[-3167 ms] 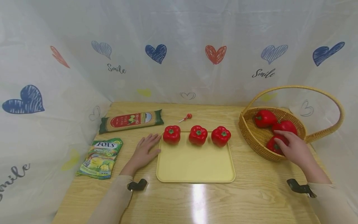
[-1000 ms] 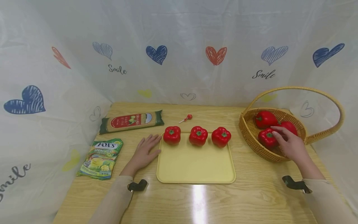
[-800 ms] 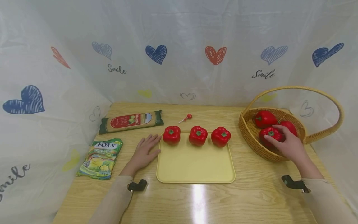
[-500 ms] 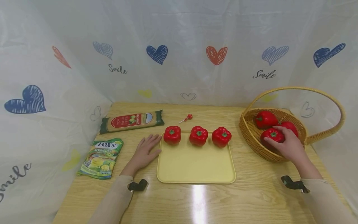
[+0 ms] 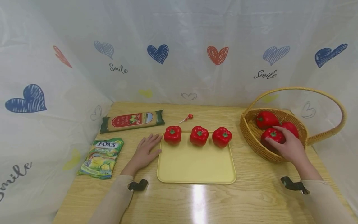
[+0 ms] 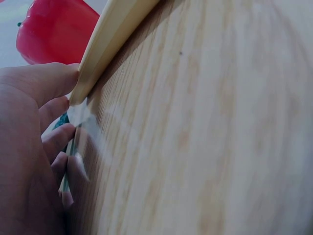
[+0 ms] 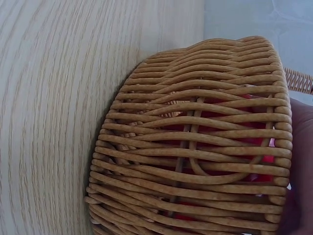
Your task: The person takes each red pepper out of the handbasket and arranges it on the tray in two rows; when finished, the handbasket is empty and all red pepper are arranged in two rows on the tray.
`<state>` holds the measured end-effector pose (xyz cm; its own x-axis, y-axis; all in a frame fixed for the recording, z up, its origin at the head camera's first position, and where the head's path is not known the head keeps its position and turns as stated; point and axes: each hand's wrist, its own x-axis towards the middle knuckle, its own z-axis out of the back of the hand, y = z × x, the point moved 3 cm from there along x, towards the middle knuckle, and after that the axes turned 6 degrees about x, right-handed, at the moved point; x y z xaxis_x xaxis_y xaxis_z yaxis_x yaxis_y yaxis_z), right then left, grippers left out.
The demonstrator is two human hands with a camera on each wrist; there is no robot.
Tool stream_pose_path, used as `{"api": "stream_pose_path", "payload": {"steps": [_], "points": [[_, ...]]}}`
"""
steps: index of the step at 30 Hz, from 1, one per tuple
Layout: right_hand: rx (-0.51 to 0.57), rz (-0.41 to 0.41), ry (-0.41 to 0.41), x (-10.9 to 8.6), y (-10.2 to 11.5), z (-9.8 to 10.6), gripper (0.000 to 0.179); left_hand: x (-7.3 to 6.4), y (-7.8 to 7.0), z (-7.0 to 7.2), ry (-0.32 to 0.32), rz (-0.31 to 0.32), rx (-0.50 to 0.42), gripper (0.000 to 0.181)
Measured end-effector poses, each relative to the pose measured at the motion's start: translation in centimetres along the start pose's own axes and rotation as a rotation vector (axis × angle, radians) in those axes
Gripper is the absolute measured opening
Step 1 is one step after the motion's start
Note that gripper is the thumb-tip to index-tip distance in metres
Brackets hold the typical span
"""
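Observation:
In the head view my right hand reaches into the wicker basket and holds a red bell pepper, thumb on its near left side and fingers on its far side. That pepper sits upright, green stem up. Two more red bell peppers lie behind it in the basket; the farther one is tipped on its side. My left hand rests flat on the table, fingertips and thumb at the left edge of the yellow tray. In the right wrist view the basket wall hides most of the peppers.
Along the tray's back edge stand three red bell peppers: left, middle, right. A lollipop lies behind the tray. Left of it are an Olivoilà pasta packet and a Fox's candy bag. The basket's tall handle arches over the right side.
The pepper in my right hand has moved slightly to the back and left in the basket, and its stem has turned upward. My thumb now lies across its near side. My left hand stays still.

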<state>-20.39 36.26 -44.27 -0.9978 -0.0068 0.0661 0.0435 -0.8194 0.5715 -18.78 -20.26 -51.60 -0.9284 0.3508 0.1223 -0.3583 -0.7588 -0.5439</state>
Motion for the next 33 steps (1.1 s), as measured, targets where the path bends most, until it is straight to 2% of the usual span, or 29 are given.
{"api": "stream_pose_path", "payload": {"steps": [16, 26, 33], "points": [[0.003, -0.009, -0.028, -0.14, 0.11, -0.08, 0.070, -0.01, 0.20, 0.02, 0.036, 0.021, 0.000, 0.061], [0.043, -0.036, -0.093, -0.25, 0.25, 0.19, 0.070, 0.10, 0.09, 0.16, 0.036, 0.021, -0.006, 0.061], [0.058, -0.031, -0.099, -0.31, 0.53, 0.35, 0.070, 0.07, 0.19, 0.00, 0.034, 0.021, -0.001, 0.061]]}}
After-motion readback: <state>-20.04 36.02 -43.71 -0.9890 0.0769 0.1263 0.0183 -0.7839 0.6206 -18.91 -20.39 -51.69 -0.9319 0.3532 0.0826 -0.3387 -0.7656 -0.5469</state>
